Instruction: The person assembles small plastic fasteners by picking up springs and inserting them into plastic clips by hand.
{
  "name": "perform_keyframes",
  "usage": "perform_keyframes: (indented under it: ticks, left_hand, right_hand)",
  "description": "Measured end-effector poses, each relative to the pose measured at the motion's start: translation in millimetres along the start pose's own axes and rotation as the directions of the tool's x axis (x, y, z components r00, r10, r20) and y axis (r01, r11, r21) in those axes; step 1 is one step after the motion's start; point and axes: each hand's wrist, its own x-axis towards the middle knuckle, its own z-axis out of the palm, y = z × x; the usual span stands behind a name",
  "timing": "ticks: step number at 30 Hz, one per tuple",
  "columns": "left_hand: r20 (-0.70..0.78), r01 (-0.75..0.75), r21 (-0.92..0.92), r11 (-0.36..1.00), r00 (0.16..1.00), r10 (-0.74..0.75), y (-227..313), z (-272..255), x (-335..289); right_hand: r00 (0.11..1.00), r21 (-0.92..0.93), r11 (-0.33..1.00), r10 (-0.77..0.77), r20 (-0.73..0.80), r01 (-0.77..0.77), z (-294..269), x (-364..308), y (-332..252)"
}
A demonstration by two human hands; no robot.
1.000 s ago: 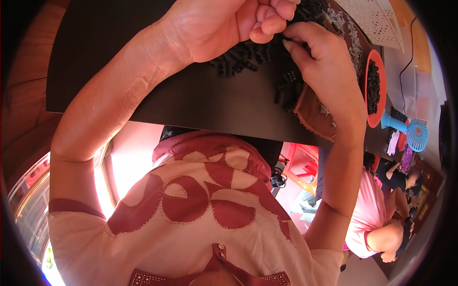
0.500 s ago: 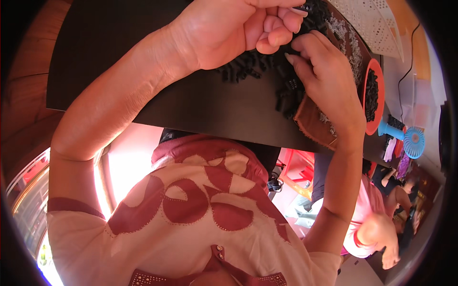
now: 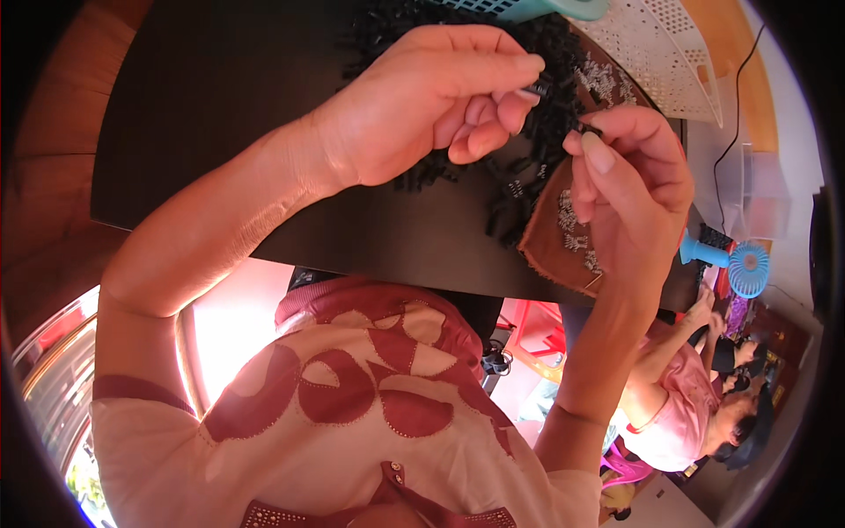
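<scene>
Above the dark table (image 3: 378,242), my left hand (image 3: 449,92) is closed, with a small black piece (image 3: 537,90) pinched between thumb and forefinger. To its right, my right hand (image 3: 638,176) pinches a tiny dark piece (image 3: 589,129), whose kind is too small to make out. The two hands are apart. Beneath and behind them spreads a heap of short black tube-like pieces (image 3: 510,198). A brown cloth (image 3: 544,238) lies under my right hand, with many tiny silvery metal pieces (image 3: 570,224) scattered on it.
A teal basket (image 3: 572,9) stands at the far edge beside a white perforated tray (image 3: 660,62). On the right are a small blue fan (image 3: 749,271) and a clear plastic box (image 3: 761,189). Another person in pink (image 3: 673,396) sits at the lower right.
Both hands have come nearer and drawn apart; the right has moved off the black heap and now holds up a tiny dark piece. The teal basket has come into view.
</scene>
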Motion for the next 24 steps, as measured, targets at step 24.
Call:
perform_keyframes:
  ticks: [24]
  left_hand:
    - [0.051,0.013,0.074,0.997,0.999,-0.016,-3.9,9.9,-7.3]
  right_hand:
    - [0.947,-0.256,0.919,-0.318,-0.038,0.298,28.7,-22.8,22.0]
